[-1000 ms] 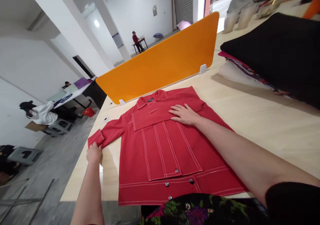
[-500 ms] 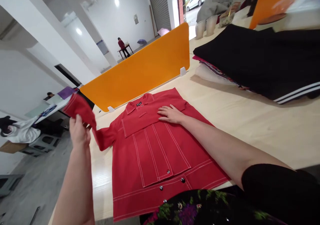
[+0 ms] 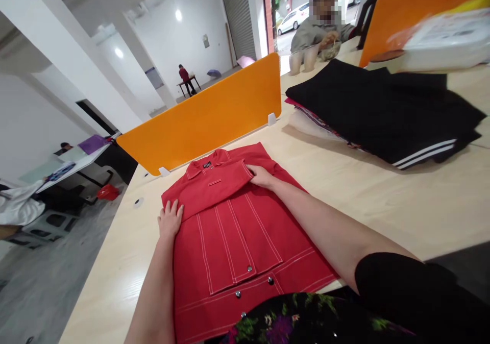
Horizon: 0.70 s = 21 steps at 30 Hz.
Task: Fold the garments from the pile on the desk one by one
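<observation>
A red jacket (image 3: 199, 242) with white stitching and metal snap buttons lies front up on the table, its collar at the far side. Its sleeve (image 3: 214, 185) is folded across the chest, with the cuff toward the right. My right hand (image 3: 262, 176) pinches that cuff; some of its fingertips are hidden by the cloth. At the left shoulder fold, my left hand (image 3: 170, 220) rests flat on the jacket's edge with fingers spread.
An orange divider (image 3: 206, 117) stands behind the jacket on the wooden table (image 3: 126, 242). To the right lies a stack of folded clothes topped by black cloth (image 3: 375, 114). Across the table, a person (image 3: 306, 35) sits beside cups and a bowl.
My left hand has brought the raised sleeve over onto the chest and now lies on the fold. My right hand has gone from lying flat to pinching the cuff.
</observation>
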Each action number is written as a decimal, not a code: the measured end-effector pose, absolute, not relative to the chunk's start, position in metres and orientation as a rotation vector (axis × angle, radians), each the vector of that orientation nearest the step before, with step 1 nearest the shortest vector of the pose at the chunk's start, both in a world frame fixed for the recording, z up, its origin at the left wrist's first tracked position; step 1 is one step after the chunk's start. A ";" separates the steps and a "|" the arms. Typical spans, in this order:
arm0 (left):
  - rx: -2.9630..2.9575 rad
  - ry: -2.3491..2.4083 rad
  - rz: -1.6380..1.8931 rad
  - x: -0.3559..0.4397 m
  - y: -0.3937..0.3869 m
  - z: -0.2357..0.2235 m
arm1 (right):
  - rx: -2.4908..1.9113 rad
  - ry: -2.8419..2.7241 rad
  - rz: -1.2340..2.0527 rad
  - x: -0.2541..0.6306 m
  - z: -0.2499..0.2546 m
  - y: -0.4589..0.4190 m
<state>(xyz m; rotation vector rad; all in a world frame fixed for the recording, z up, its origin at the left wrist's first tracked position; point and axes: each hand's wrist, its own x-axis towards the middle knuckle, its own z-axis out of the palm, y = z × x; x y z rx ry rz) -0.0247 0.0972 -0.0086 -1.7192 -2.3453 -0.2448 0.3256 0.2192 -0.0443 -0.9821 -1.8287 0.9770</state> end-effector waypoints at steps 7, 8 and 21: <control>-1.653 -2.338 -0.396 -0.037 0.095 -0.035 | -0.854 -1.540 1.392 0.337 -0.038 0.222; -1.667 -2.293 -0.454 -0.039 0.096 -0.036 | -0.928 -1.535 1.337 0.334 -0.039 0.222; -1.551 -2.100 -0.521 -0.043 0.088 -0.035 | -1.624 -1.718 0.508 0.324 -0.027 0.210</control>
